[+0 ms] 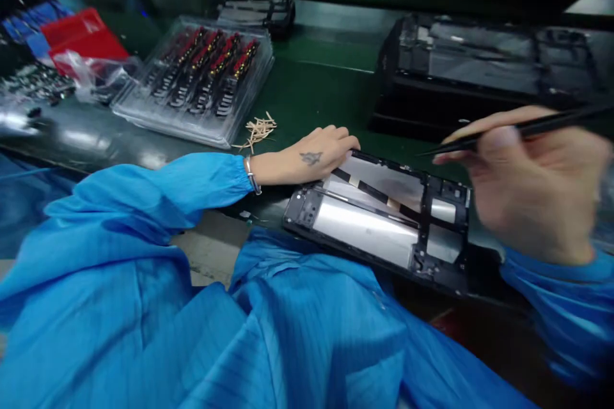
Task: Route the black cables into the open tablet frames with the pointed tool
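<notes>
My left hand (320,153) has its fingers curled over the far left edge of a black device frame (367,230) with silvery inner plates. The frame lies tilted at the table's near edge, and a dark ribbon cable (374,192) with pale tabs runs across its upper part. In my right hand (537,185), somewhat blurred, is a pair of black tweezers (542,124), held above the frame's right end. Their tip points left, apart from the frame, and nothing can be made out in it.
Behind my right hand stands a stack of similar black frames (480,57), with another stack (259,13) at the back. Clear plastic trays (163,112) hold several ribbon-like parts. Beige strips (259,131) lie beside them. Far left are a red pouch (84,41) and small metal parts (36,83).
</notes>
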`<state>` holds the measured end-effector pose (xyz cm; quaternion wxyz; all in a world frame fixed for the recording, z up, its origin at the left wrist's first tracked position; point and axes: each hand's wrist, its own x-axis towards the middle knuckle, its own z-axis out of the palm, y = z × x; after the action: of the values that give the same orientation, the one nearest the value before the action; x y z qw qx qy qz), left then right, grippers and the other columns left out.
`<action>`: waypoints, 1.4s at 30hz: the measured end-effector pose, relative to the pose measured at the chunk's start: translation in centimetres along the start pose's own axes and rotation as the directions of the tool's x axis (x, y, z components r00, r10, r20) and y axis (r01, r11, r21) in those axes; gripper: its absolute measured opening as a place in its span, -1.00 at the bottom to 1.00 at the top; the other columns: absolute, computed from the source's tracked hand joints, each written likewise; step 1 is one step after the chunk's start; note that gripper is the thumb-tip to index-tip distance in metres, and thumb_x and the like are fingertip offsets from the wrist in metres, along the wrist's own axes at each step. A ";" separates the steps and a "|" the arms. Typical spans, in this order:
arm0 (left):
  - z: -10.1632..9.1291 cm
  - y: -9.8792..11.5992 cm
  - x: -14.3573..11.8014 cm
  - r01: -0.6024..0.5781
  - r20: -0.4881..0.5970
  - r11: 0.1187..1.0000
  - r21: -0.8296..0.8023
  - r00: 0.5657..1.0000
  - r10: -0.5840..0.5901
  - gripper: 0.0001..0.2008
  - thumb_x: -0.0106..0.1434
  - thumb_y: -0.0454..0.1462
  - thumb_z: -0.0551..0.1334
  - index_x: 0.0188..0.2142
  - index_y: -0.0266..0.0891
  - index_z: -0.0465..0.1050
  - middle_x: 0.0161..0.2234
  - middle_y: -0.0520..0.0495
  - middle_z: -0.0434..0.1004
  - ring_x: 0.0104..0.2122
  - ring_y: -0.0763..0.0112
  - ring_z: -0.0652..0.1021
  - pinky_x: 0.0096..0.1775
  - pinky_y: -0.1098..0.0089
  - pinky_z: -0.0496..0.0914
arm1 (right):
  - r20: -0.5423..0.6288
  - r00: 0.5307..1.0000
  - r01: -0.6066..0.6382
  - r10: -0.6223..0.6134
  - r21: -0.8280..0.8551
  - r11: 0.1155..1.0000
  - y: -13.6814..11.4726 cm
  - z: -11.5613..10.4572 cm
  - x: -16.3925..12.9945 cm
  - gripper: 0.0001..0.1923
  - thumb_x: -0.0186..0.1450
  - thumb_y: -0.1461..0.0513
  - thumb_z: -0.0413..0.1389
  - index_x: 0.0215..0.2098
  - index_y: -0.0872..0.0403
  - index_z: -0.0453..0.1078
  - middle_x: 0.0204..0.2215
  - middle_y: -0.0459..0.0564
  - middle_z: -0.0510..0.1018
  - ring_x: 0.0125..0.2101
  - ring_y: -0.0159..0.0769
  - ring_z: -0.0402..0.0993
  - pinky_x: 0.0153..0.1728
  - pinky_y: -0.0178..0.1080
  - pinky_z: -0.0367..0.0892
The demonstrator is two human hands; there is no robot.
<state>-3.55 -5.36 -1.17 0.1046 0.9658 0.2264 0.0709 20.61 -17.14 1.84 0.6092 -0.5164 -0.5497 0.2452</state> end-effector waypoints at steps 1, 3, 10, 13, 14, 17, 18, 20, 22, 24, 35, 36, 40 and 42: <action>0.0 0.3 -0.6 0.017 -0.008 1.000 -0.006 1.000 -0.017 -0.63 0.56 -0.28 -0.08 0.18 -0.31 0.39 0.02 -0.22 0.47 -0.04 0.18 0.47 0.02 0.24 0.33 | 0.056 0.998 -0.015 0.018 -0.060 0.998 0.6 0.8 0.6 -0.82 0.29 0.11 0.36 -0.29 0.06 0.62 -0.38 0.00 0.60 -0.39 -0.23 0.61 -0.30 -0.15 0.56; -0.1 0.8 -1.8 0.051 -0.012 0.999 -0.015 0.999 -0.052 -0.63 0.56 -0.30 -0.08 0.18 -0.31 0.38 0.00 -0.21 0.46 -0.07 0.18 0.46 -0.01 0.23 0.33 | 0.110 0.991 -0.053 0.071 -0.158 0.986 1.9 1.6 1.1 -0.82 0.33 0.10 0.32 -0.25 0.05 0.62 -0.36 -0.02 0.63 -0.36 -0.24 0.63 -0.24 -0.15 0.59; 1.2 0.2 -2.9 0.049 -0.060 0.998 -0.026 0.997 -0.051 -0.63 0.54 -0.32 -0.07 0.22 -0.24 0.34 -0.01 -0.21 0.45 -0.10 0.17 0.43 -0.09 0.22 0.29 | 0.172 0.970 -0.106 0.173 -0.343 0.933 2.8 1.1 0.5 -0.80 0.37 0.05 0.28 -0.19 0.00 0.62 -0.27 -0.05 0.68 -0.27 -0.19 0.68 -0.17 -0.12 0.62; 1.8 -0.1 -2.6 0.047 -0.071 0.999 -0.023 0.996 -0.048 -0.62 0.54 -0.30 -0.08 0.20 -0.25 0.36 -0.01 -0.22 0.45 -0.10 0.16 0.43 -0.11 0.23 0.29 | 0.196 0.968 -0.073 0.160 -0.390 0.918 2.4 1.0 0.6 -0.82 0.38 0.07 0.27 -0.21 -0.01 0.62 -0.27 -0.07 0.68 -0.26 -0.22 0.67 -0.19 -0.16 0.59; 1.8 0.0 -2.5 0.050 -0.069 0.999 -0.021 0.996 -0.051 -0.62 0.54 -0.30 -0.09 0.19 -0.27 0.37 -0.02 -0.22 0.45 -0.10 0.16 0.43 -0.12 0.23 0.29 | 0.205 0.967 -0.059 0.153 -0.405 0.912 2.3 1.1 0.7 -0.83 0.38 0.08 0.27 -0.21 -0.01 0.62 -0.27 -0.07 0.68 -0.26 -0.23 0.67 -0.21 -0.18 0.57; 1.3 0.5 -2.4 0.071 -0.055 0.997 -0.014 0.996 -0.072 -0.60 0.54 -0.32 -0.10 0.18 -0.31 0.40 -0.04 -0.23 0.46 -0.13 0.18 0.43 -0.12 0.24 0.30 | 0.232 0.965 -0.008 0.126 -0.454 0.891 2.1 1.2 0.9 -0.86 0.39 0.12 0.26 -0.23 0.00 0.62 -0.29 -0.08 0.68 -0.29 -0.27 0.66 -0.29 -0.24 0.52; 1.0 0.7 -2.4 0.078 -0.052 0.997 -0.014 0.996 -0.079 -0.60 0.54 -0.33 -0.10 0.17 -0.32 0.40 -0.05 -0.23 0.46 -0.13 0.19 0.43 -0.12 0.25 0.30 | 0.237 0.964 0.005 0.119 -0.462 0.887 2.0 1.3 0.9 -0.87 0.39 0.13 0.26 -0.24 0.00 0.61 -0.30 -0.08 0.68 -0.30 -0.28 0.65 -0.31 -0.25 0.51; 0.6 1.0 -2.4 0.086 -0.047 0.996 -0.016 0.995 -0.087 -0.60 0.53 -0.34 -0.10 0.17 -0.33 0.41 -0.06 -0.22 0.46 -0.14 0.21 0.43 -0.12 0.26 0.31 | 0.245 0.963 0.014 0.112 -0.460 0.888 1.9 1.4 0.9 -0.89 0.38 0.15 0.26 -0.25 0.00 0.61 -0.31 -0.10 0.68 -0.32 -0.30 0.65 -0.34 -0.28 0.50; 0.4 1.1 -2.4 0.091 -0.041 0.996 -0.019 0.995 -0.092 -0.59 0.54 -0.34 -0.11 0.17 -0.33 0.41 -0.06 -0.23 0.46 -0.15 0.20 0.43 -0.11 0.24 0.31 | 0.250 0.962 0.011 0.113 -0.448 0.894 1.7 1.5 0.9 -0.90 0.38 0.17 0.26 -0.26 0.00 0.61 -0.31 -0.11 0.67 -0.32 -0.33 0.65 -0.34 -0.31 0.51; 0.3 1.2 -2.5 0.095 -0.032 0.995 -0.019 0.995 -0.096 -0.58 0.54 -0.34 -0.12 0.18 -0.34 0.41 -0.05 -0.24 0.46 -0.15 0.18 0.42 -0.12 0.23 0.31 | 0.253 0.961 0.009 0.116 -0.443 0.896 1.6 1.5 1.0 -0.90 0.38 0.18 0.26 -0.26 0.01 0.60 -0.31 -0.12 0.67 -0.32 -0.35 0.65 -0.33 -0.34 0.52; 0.0 1.4 -2.6 0.101 -0.002 0.995 -0.017 0.995 -0.101 -0.58 0.55 -0.34 -0.12 0.18 -0.35 0.40 -0.04 -0.25 0.46 -0.14 0.18 0.43 -0.09 0.21 0.32 | 0.217 0.968 -0.024 0.125 -0.417 0.909 1.7 1.5 0.9 -0.86 0.38 0.12 0.27 -0.24 0.01 0.60 -0.32 -0.09 0.67 -0.32 -0.26 0.68 -0.31 -0.26 0.58; 0.0 1.4 -2.6 0.101 -0.005 0.995 -0.017 0.995 -0.101 -0.58 0.55 -0.33 -0.13 0.17 -0.35 0.41 -0.05 -0.25 0.46 -0.14 0.18 0.43 -0.09 0.21 0.33 | 0.222 0.968 -0.011 0.117 -0.428 0.904 1.7 1.4 1.0 -0.86 0.38 0.12 0.27 -0.25 0.01 0.60 -0.33 -0.09 0.67 -0.33 -0.26 0.67 -0.33 -0.25 0.56; -0.3 1.5 -2.4 0.109 -0.002 0.994 -0.010 0.994 -0.109 -0.59 0.54 -0.33 -0.12 0.16 -0.34 0.41 -0.04 -0.25 0.46 -0.13 0.17 0.44 -0.08 0.20 0.34 | 0.264 0.960 0.044 0.092 -0.466 0.884 1.5 1.5 1.0 -0.88 0.39 0.15 0.26 -0.26 0.01 0.59 -0.35 -0.09 0.66 -0.33 -0.29 0.64 -0.36 -0.26 0.46; -0.5 1.6 -2.4 0.120 0.021 0.993 -0.017 0.993 -0.120 -0.59 0.54 -0.34 -0.12 0.16 -0.36 0.41 -0.03 -0.26 0.46 -0.13 0.15 0.44 -0.07 0.18 0.35 | 0.271 0.958 0.042 0.097 -0.464 0.885 1.5 1.6 1.1 -0.89 0.39 0.16 0.25 -0.25 0.02 0.59 -0.35 -0.10 0.66 -0.33 -0.31 0.64 -0.36 -0.27 0.44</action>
<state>-5.07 -7.75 -0.51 0.1197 0.9501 0.2822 0.0571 19.87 -15.12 0.74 0.3780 -0.6140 -0.6671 0.1871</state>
